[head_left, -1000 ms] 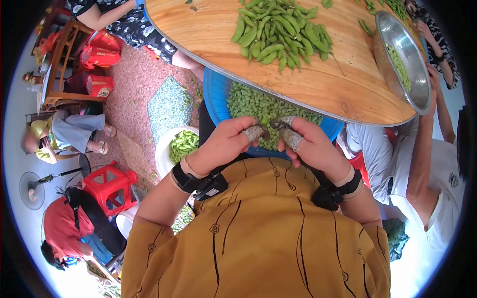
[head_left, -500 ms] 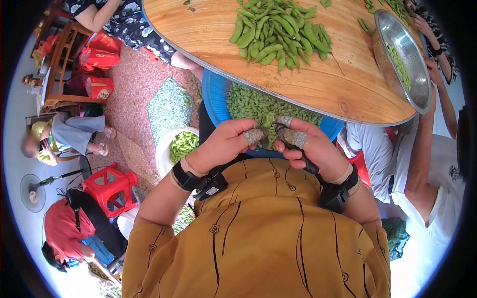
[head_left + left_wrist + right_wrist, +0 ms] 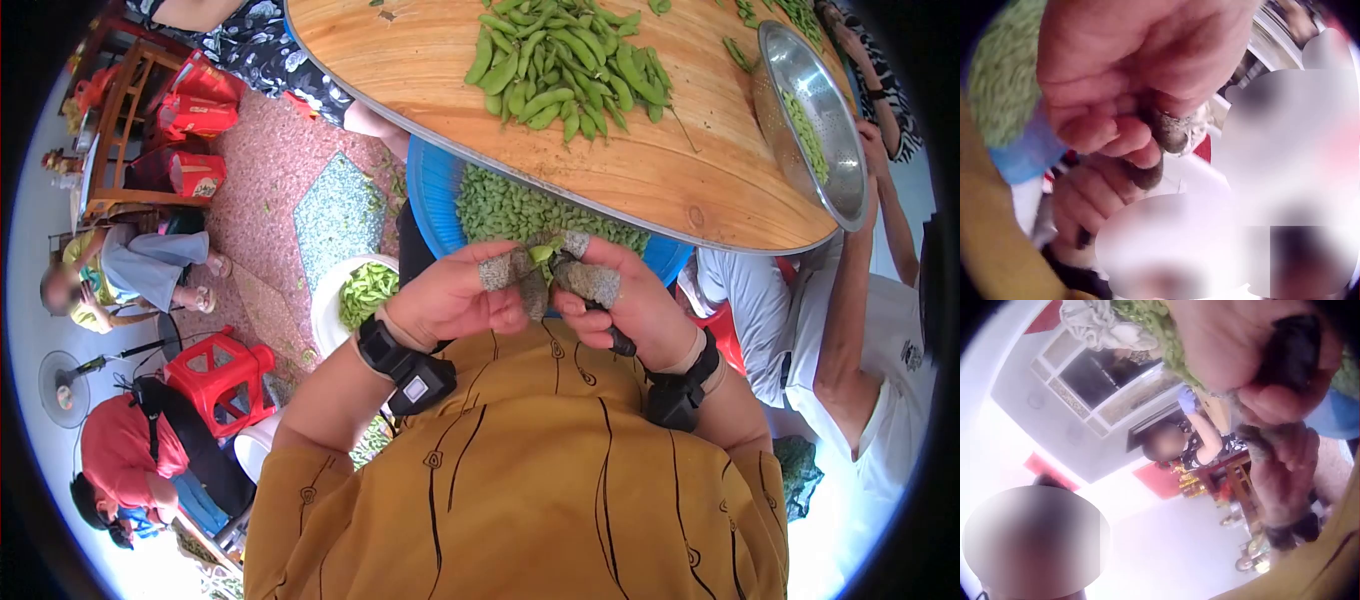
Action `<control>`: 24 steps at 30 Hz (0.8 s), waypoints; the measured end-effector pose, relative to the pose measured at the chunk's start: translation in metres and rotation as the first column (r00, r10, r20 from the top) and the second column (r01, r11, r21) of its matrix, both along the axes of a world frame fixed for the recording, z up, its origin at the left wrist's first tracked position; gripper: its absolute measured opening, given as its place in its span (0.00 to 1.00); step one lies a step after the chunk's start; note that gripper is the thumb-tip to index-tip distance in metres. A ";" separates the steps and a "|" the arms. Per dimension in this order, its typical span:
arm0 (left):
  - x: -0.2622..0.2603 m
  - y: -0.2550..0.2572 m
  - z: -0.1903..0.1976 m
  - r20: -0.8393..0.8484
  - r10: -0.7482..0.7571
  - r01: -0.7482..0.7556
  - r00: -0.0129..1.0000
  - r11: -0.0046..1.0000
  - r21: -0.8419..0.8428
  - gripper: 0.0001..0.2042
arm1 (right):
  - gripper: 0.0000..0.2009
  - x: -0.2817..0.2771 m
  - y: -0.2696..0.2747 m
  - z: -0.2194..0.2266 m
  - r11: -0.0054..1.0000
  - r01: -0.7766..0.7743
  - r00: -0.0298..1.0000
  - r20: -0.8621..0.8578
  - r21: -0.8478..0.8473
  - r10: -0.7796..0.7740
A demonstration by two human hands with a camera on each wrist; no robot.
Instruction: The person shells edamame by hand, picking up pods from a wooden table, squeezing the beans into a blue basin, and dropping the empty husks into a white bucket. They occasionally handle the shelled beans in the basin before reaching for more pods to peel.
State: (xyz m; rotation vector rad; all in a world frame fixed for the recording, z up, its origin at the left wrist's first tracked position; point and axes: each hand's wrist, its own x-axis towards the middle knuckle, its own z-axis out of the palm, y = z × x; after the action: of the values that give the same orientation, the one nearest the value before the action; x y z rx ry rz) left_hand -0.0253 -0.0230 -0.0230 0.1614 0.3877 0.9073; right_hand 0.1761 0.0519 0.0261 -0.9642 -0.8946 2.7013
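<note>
Over the near edge of a blue basin (image 3: 428, 200) full of shelled green beans (image 3: 530, 210), both hands meet in the head view. My left hand (image 3: 462, 292) pinches a green soybean pod (image 3: 543, 252) between thumb and finger. My right hand (image 3: 640, 300) is right beside it, its fingers curled round a black-handled tool (image 3: 622, 341); the same black handle (image 3: 1294, 353) shows against the palm in the right wrist view. The tool's working end is hidden among the fingertips. Grey wrapping (image 3: 598, 286) covers some fingers and thumbs of both hands.
A wooden tabletop (image 3: 640, 190) overhangs the basin and bears a heap of pods (image 3: 560, 70). At its right edge a metal colander (image 3: 848, 150) leans, with beans inside. A white bucket (image 3: 324, 310) of pods stands left, near a red stool (image 3: 215, 375). Several people sit around.
My left hand has turned at the wrist, its thumb now lying across toward the pod. The pod has come up between the fingertips and tilted. The black handle has come into view below my right hand.
</note>
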 end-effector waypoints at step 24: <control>0.006 0.004 -0.011 -0.766 -0.002 0.056 0.643 0.997 0.045 0.08 | 0.11 0.012 0.005 -0.029 0.985 -0.051 0.979 0.205 0.163 0.017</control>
State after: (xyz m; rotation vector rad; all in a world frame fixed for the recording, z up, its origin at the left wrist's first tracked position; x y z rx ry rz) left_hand -0.0196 -0.0187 -0.0336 0.6291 1.1571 0.7811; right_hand 0.1882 0.0571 -0.0033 -1.2130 -1.1641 2.5372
